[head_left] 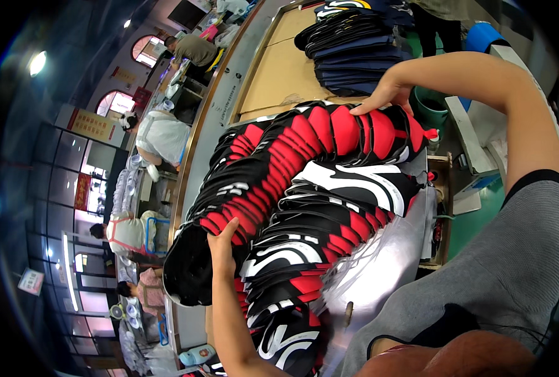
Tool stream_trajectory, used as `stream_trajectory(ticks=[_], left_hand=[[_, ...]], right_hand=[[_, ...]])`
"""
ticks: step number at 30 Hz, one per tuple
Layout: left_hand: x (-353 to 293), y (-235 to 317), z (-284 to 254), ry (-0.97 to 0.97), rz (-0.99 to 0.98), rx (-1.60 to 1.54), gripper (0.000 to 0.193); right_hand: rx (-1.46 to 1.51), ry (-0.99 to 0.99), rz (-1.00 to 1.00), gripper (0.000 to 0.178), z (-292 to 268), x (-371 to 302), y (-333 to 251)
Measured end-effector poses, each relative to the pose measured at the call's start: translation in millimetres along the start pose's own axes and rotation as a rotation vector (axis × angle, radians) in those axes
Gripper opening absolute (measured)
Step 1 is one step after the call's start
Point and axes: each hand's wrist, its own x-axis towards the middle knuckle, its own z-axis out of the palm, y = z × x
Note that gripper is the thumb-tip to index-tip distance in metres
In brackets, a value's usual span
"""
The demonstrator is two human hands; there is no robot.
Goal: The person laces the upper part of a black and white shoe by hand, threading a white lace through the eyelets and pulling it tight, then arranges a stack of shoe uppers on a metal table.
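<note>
A long curved row of nested red and black shoe uppers (pixel 278 162) stretches between my hands. My left hand (pixel 221 250) grips its near left end, thumb laid over the red part. At the far right end, my right hand (pixel 389 91) clasps the row from above, with part of its fingers hidden behind the uppers. Alongside lies a second row of black, white and red shoe uppers (pixel 285 254), loose white threads trailing from its right side. Beyond my right hand sits a stack of dark blue and black uppers (pixel 348 66).
The uppers rest on a shiny metal table (pixel 370 267). Brown cardboard (pixel 279 72) covers its far part. A wooden crate (pixel 441 207) and a dark green bin (pixel 431 103) stand to the right. A light blue bottle (pixel 196 355) is at lower left. Several people sit at workstations on the left.
</note>
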Motion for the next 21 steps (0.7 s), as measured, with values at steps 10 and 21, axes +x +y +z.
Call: stream_trajectory(ticks=[10, 21], left_hand=[[27.3, -11.1, -8.3, -0.072, -0.123, 0.025, 0.038], [18.7, -18.0, -6.7, -0.078, -0.039, 0.011, 0.052]], right_hand=[[0.253, 0.033, 0.029, 0.099, -13.5, 34.3, -12.5], [0.329, -0.048, -0.257, 0.076, 8.2, 18.3, -20.0]])
